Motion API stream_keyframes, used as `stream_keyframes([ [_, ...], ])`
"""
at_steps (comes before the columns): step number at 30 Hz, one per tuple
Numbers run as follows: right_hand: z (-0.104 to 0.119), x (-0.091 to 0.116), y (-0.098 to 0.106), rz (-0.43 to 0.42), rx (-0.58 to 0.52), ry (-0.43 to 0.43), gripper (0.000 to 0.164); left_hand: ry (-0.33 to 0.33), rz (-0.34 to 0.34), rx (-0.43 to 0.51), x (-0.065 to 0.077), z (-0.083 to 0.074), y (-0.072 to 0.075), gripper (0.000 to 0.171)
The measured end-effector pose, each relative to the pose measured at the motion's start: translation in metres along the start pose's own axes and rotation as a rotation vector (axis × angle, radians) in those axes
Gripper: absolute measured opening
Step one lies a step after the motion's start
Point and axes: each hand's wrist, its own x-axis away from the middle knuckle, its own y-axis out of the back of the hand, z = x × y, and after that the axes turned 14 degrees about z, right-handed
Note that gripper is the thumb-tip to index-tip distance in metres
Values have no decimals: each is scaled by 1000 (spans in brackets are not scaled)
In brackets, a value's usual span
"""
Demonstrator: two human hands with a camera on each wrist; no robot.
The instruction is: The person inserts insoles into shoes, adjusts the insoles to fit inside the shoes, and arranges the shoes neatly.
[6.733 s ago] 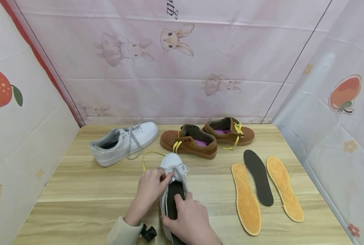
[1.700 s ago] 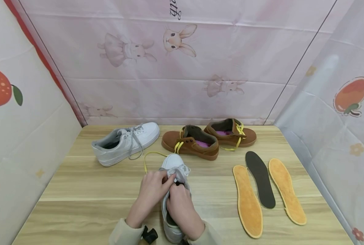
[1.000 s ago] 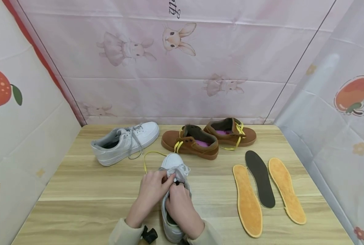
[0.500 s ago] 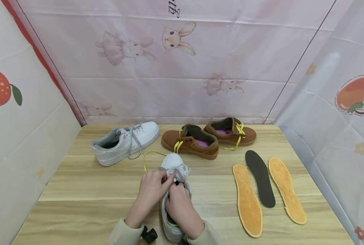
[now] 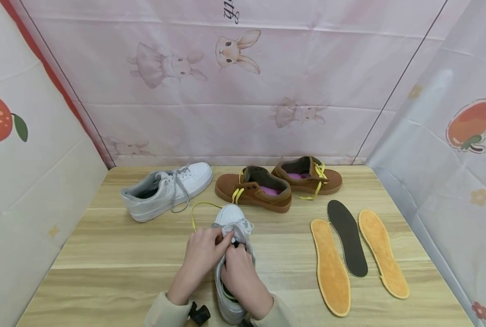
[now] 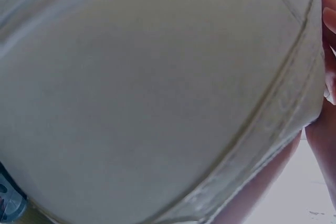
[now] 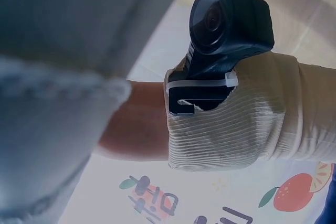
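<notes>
Your work lies along one line: the white, low-cut leather lace-up shoe (image 5: pixel 228 214) sits on the pale wood-grain bench (image 5: pixel 124 272), directly before you, its long axis running nearly straight away, toe far and heel near. Your right hand (image 5: pixel 243 277) is the nearer to the shoe's opening, in fact inside it, its knuckles just behind the crumpled grey fabric tongue (image 5: pixel 238 230) and its fingers aimed toward the toe along that axis. Those fingertips are hidden, so I cannot tell whether they grasp anything. Your left hand (image 5: pixel 203 252) comes across from the left side and pinches the tongue between thumb and fingers, close beside the right knuckles. From your right hand, then, the toe end lies straight ahead, under the tongue, and any pushing should follow that line.
</notes>
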Motion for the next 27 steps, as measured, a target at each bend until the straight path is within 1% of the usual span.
stream_keyframes([
  [8,1,-1,1,23,-25,-4,26,4,5,6,-1,1,1,46],
  [18,-2,-1,0,21,-8,28,26,-2,4,8,-1,1,1,47],
  [22,-3,-1,1,63,9,40,28,-10,-1,8,-1,0,2,47],
  [27,-4,0,4,141,62,35,37,-14,-2,12,-1,0,1,47],
])
